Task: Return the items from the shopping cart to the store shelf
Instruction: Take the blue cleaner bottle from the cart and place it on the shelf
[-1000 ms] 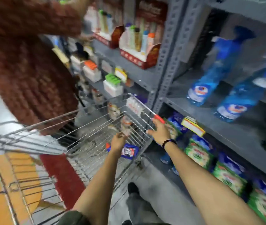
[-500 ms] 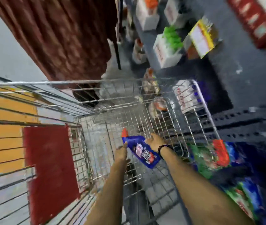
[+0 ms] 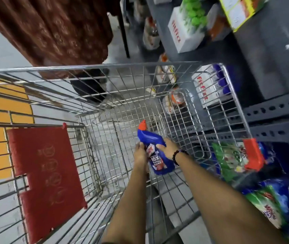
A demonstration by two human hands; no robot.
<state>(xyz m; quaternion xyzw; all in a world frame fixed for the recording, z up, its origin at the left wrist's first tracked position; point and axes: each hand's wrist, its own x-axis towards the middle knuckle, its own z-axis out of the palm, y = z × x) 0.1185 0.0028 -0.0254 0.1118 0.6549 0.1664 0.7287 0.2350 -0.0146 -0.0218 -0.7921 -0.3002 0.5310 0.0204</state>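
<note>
A blue cleaner bottle [image 3: 155,148] with a red-orange cap sits inside the wire shopping cart [image 3: 115,67], cap pointing away from me. My right hand [image 3: 167,147] grips its body from the right, a bead bracelet on that wrist. My left hand [image 3: 140,154] presses against the bottle's left side. The bottle is lifted slightly above the cart floor. The grey store shelf [image 3: 270,110] runs along the right of the cart.
A person in a dark red patterned garment [image 3: 57,29] stands just beyond the cart's far end. A red child-seat flap [image 3: 45,173] is at the cart's left. Green and blue packets [image 3: 270,199] fill the lower shelf at right; white boxes [image 3: 184,36] stand higher up.
My head has tilted down into the cart. My right hand left the cart rim and took hold of the blue bottle; my left hand now rests against it, and the bottle is raised.
</note>
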